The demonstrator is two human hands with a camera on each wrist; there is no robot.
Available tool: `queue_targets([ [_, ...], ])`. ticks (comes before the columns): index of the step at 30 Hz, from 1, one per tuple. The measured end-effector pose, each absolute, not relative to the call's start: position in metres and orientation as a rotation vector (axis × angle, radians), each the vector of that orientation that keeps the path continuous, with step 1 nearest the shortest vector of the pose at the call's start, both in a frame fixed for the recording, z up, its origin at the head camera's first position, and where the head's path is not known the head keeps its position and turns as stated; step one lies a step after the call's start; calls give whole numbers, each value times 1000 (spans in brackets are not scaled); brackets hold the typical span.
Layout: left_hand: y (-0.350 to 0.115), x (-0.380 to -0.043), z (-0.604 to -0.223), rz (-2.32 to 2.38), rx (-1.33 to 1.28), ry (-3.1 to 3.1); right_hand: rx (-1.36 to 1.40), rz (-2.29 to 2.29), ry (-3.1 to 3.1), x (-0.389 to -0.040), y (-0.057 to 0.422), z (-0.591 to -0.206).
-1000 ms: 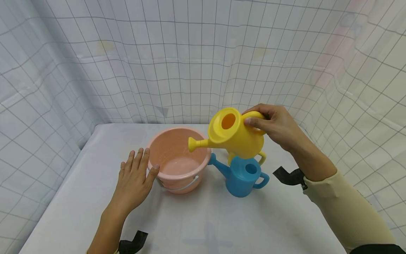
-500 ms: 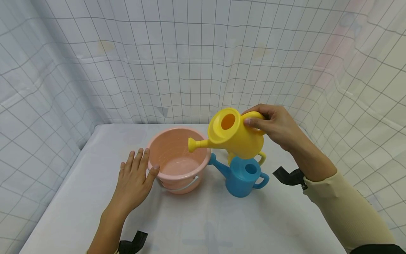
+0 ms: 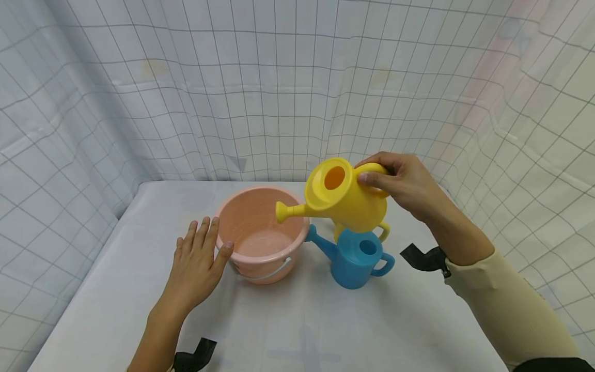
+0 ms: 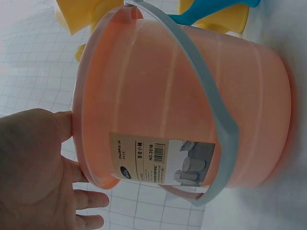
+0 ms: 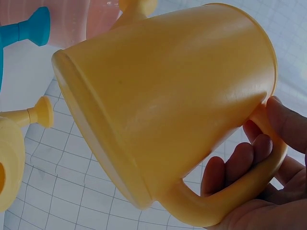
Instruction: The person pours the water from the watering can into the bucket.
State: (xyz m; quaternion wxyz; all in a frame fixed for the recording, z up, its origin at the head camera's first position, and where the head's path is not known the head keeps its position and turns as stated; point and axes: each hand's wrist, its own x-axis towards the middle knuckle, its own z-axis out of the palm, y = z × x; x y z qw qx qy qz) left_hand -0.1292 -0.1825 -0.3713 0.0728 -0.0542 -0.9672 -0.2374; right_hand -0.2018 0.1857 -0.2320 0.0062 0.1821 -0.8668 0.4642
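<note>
My right hand (image 3: 404, 186) grips the handle of a yellow watering can (image 3: 358, 204), held up and tipped with its spout pointing left over the bucket. In the right wrist view the fingers curl round the can's handle (image 5: 225, 206). The pink bucket (image 3: 267, 266) stands upright on the table, its grey bail (image 4: 225, 124) hanging down along the side. At the bucket's left rim rests my left hand (image 3: 197, 263), fingers straight and spread, the thumb (image 4: 63, 125) touching the rim in the left wrist view.
A blue watering can (image 3: 351, 266) stands right of the bucket, its spout close to the bucket's wall. Behind it, a second yellow watering can (image 5: 9, 158) is partly hidden by the raised one. Grid-patterned curtains (image 3: 279, 93) enclose the white table (image 3: 274, 325) at the back and sides.
</note>
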Motion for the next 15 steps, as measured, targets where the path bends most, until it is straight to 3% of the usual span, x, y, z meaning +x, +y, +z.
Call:
queue_targets([
  [15, -183, -130, -372, -713, -164, -2898, 565, 1445, -2711, -201, 185, -231],
])
